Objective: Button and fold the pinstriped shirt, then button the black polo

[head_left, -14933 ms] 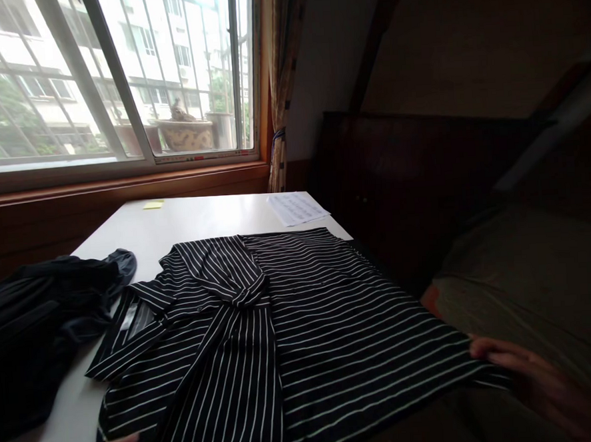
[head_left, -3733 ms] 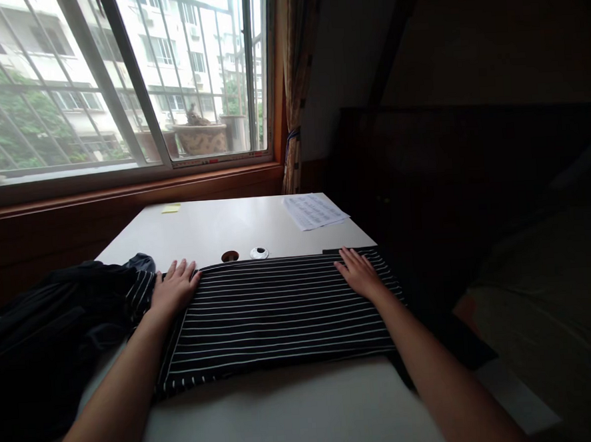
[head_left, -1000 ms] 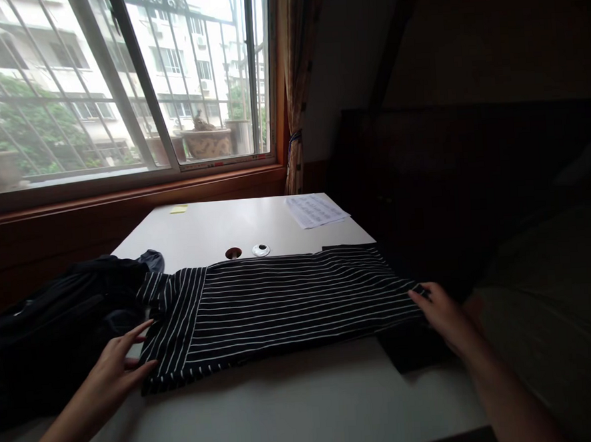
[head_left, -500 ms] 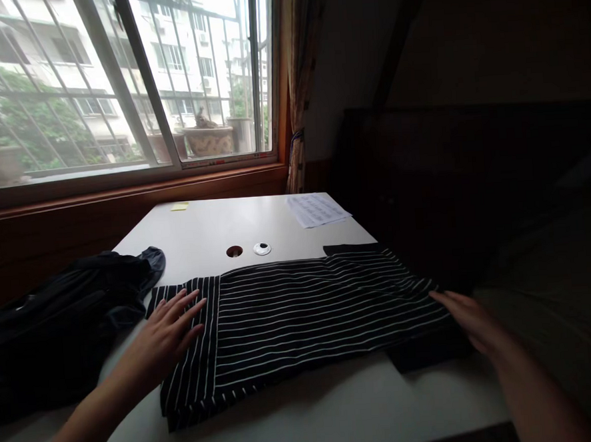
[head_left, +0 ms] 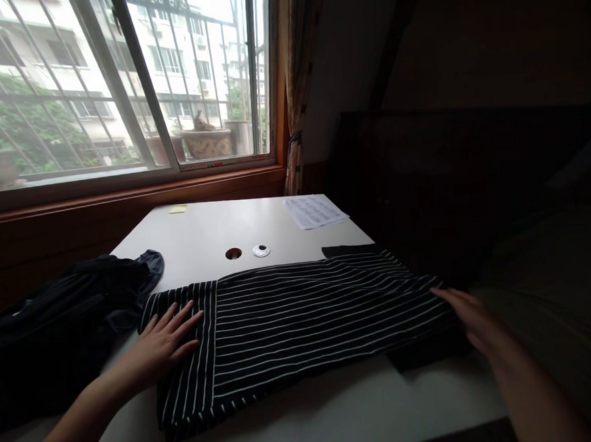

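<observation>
Apparently I'm at the straightening step: on the white surface (head_left: 210,223) before me lies the striped garment (head_left: 316,320), seemingly folded over, faintly rumpled toward its right end. My left hand (head_left: 163,342) rests spread on the garment's left part, gripping nothing; my right hand (head_left: 466,310) has its fingertips at the right edge, though I can't tell whether they pinch the cloth. The next move, I'd judge, calls for steadying the left part while easing that edge outward until the stripes run flat. Beyond the garment, leftward, is a barred window (head_left: 206,66); past its middle hangs a tied curtain (head_left: 294,114). Just left of it slumps a dark cloth bundle (head_left: 56,322). Printed papers (head_left: 315,213) lie beyond its right half, a yellow note (head_left: 177,209) beyond its left.
</observation>
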Motion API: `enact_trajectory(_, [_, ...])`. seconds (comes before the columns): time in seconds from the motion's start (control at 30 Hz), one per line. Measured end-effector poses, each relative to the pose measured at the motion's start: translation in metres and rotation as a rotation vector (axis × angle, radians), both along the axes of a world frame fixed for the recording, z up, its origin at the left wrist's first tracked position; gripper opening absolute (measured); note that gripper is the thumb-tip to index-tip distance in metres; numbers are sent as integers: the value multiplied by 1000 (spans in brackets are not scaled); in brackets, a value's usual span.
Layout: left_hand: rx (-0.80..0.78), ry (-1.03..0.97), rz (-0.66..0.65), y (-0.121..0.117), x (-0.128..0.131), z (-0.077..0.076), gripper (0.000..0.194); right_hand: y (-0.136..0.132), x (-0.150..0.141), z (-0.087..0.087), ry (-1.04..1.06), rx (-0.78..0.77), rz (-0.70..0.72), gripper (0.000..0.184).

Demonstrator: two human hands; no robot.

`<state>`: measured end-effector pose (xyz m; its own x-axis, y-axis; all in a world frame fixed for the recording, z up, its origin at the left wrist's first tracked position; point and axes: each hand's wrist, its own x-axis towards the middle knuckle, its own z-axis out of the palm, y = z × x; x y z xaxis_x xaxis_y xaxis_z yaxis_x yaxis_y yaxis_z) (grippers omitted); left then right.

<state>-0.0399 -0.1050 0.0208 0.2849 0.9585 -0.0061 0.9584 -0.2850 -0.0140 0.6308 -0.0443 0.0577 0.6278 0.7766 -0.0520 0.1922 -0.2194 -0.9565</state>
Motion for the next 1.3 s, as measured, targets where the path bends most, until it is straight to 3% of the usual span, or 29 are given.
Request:
enact_trajectory(0.1, [92, -29, -37, 8, 1, 12, 59, -2, -13, 13, 297, -23, 121, 6])
enact_trajectory(0.27, [238, -15, -107, 21, 5, 9, 54, 12, -48, 52, 310, 44, 234, 6])
enact_trajectory(0.37, [223, -3, -110, 22, 7, -4, 53, 32, -98, 86, 116, 122, 335, 11])
enact_trajectory(0.5, [216, -3, -102, 20, 8, -15, 51, 38, -211, 120, -541, 219, 593, 22])
enact_trajectory(0.57, [226, 1, -99, 18, 7, -16, 51, 21, -275, 121, -780, 239, 741, 25])
enact_trajectory(0.63, [238, 13, -99, 17, 6, -17, 52, -5, -331, 113, -900, 304, 974, 26])
enact_trajectory(0.73, [255, 31, -106, 16, 4, -20, 52, -43, -376, 93, -922, 409, 1380, 37])
enact_trajectory(0.77, [259, 33, -109, 16, 3, -21, 51, -51, -379, 86, -909, 402, 1497, 39])
enact_trajectory(0.83, [262, 27, -109, 16, 2, -22, 50, -55, -371, 76, -863, 354, 1567, 42])
enact_trajectory(0.9, [252, 14, -106, 16, 2, -22, 49, -47, -350, 66, -837, 288, 1452, 38])
enact_trajectory(1.0, [226, 0, -96, 16, 3, -20, 48, -28, -310, 44, -956, 218, 1112, 24])
enact_trajectory(1.1, [200, -5, -85, 16, 5, -18, 48, -17, -275, 14, -1139, 155, 840, 37])
enact_trajectory(1.2, [192, -19, -76, 16, 6, -16, 48, -16, -251, -14, -1137, 170, 784, 47])
enact_trajectory(1.3, [188, -7, -71, 15, 6, -15, 47, -17, -239, -28, -980, 182, 852, 54])
